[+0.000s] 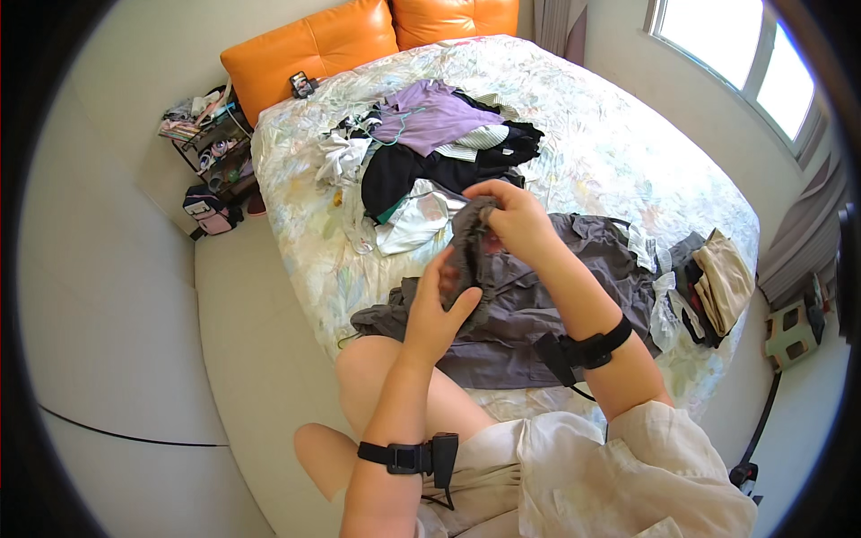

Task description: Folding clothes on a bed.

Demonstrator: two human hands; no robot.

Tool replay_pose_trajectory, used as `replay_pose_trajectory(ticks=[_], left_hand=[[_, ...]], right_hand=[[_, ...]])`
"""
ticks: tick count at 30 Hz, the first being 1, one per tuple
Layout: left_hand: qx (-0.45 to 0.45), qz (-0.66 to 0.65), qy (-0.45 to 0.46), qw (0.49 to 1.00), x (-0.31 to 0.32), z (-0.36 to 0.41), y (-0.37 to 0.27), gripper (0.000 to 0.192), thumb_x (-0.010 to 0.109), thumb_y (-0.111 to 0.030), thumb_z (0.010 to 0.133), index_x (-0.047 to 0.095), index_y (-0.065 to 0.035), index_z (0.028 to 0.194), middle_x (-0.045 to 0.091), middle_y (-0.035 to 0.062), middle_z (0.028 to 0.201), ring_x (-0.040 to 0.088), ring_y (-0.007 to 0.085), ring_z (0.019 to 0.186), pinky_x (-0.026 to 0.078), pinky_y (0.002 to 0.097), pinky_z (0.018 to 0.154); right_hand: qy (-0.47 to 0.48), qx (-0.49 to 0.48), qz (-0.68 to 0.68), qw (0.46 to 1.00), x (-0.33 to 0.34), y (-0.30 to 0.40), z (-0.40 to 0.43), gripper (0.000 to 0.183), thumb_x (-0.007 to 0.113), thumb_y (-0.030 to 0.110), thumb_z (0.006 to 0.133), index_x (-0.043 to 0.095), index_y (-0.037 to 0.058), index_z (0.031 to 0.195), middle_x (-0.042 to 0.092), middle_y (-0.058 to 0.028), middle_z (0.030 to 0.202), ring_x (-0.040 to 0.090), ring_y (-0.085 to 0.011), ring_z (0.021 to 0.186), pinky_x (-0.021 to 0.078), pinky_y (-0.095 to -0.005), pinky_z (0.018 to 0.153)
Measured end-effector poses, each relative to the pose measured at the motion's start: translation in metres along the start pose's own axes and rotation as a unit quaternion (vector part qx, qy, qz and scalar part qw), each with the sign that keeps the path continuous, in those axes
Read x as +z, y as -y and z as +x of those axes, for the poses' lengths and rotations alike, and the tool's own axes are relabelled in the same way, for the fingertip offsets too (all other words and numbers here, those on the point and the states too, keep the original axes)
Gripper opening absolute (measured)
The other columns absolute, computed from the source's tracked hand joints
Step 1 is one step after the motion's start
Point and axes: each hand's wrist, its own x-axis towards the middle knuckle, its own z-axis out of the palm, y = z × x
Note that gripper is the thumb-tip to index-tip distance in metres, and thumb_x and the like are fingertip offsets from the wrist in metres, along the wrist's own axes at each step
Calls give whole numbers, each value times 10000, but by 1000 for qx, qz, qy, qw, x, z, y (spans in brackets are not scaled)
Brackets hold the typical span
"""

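A dark grey garment [518, 323] is spread on the bed just before me, and a gathered, ruffled part of it is raised between my hands. My left hand [437, 309] holds the lower left side of that part, thumb in front. At its upper end, my right hand [514, 218] pinches the fabric edge. Beyond lies a heap with a purple top [437, 118], black clothing [403, 178], a teal hanger [401, 128] and a shiny white garment [417, 218]. What sort of garment the grey one is, I cannot tell.
Folded clothes, a beige one [725, 281] on top, lie at the bed's right edge. A phone on a stand [303, 85] is near the orange headboard cushion [316, 54]. A loaded shelf [218, 151] and a backpack [210, 212] stand left. My knees touch or adjoin the bed's near edge.
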Motion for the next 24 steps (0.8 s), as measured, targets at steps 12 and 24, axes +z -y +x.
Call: replay_pose_trajectory(ticks=[12, 24], left_hand=[[-14, 154, -167, 974, -120, 91, -63, 431, 518, 9, 779, 470, -10, 1206, 612, 101, 963, 591, 142, 786, 475, 275, 709], [-200, 160, -189, 948, -251, 116, 99, 300, 467, 22, 861, 500, 6, 1159, 604, 76, 1059, 570, 169, 949, 419, 290, 858]], right_hand=[[48, -114, 17, 992, 3, -54, 38, 534, 607, 99, 812, 412, 20, 1304, 588, -142, 1151, 587, -209, 964, 463, -296, 835], [-2, -12, -555, 832, -40, -231, -21, 589, 465, 453, 879, 359, 164, 1382, 316, -137, 1432, 252, -444, 1292, 184, -565, 1057]])
